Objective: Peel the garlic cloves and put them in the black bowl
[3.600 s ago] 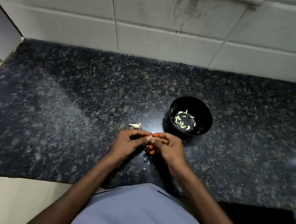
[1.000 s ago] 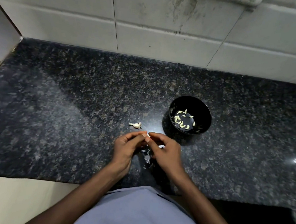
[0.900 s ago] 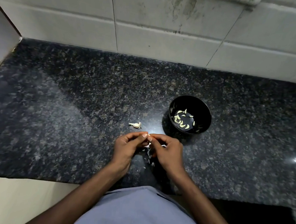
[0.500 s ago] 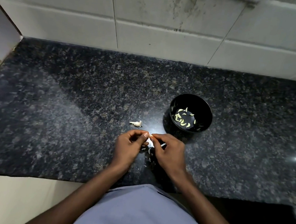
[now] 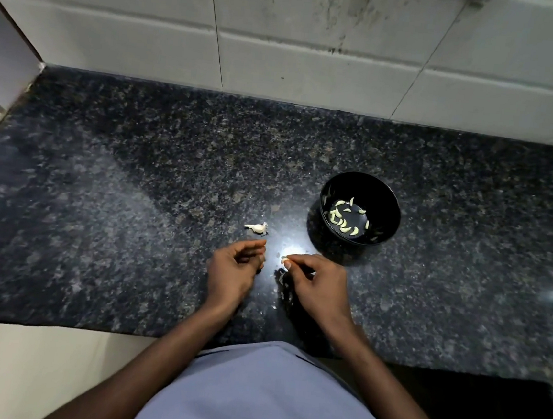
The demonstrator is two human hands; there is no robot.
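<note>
No brand, label or writing can be read anywhere in the view. The surface is a dark speckled stone counter [image 5: 98,226], polished, with a bright spot of light reflected between the hands and a smaller one at the right. Behind it a wall of large white tiles [image 5: 315,71] is seen, with grey dirty marks near the top. At the left edge the counter is met by a pale side wall [image 5: 2,58], and a pale floor is seen below its front edge.

The black bowl [image 5: 389,200] is standing on the counter, right of the middle, just beyond the right hand. Many peeled garlic cloves [image 5: 343,221] are lying on its bottom. One garlic piece with skin [image 5: 257,228] is lying on the counter, left of the bowl and just beyond the left hand.

The right hand [image 5: 318,286] is held low over the counter, and a pale clove [image 5: 284,260] is pinched between its thumb and forefinger. The left hand [image 5: 233,271] is apart from the right one, its fingers are loosely curled; whether something small is held in them cannot be told. Thin bits of skin [image 5: 282,279] are lying on the counter between the hands, close to the right one. A grey-blue shirt [image 5: 267,397] fills the bottom of the view
</note>
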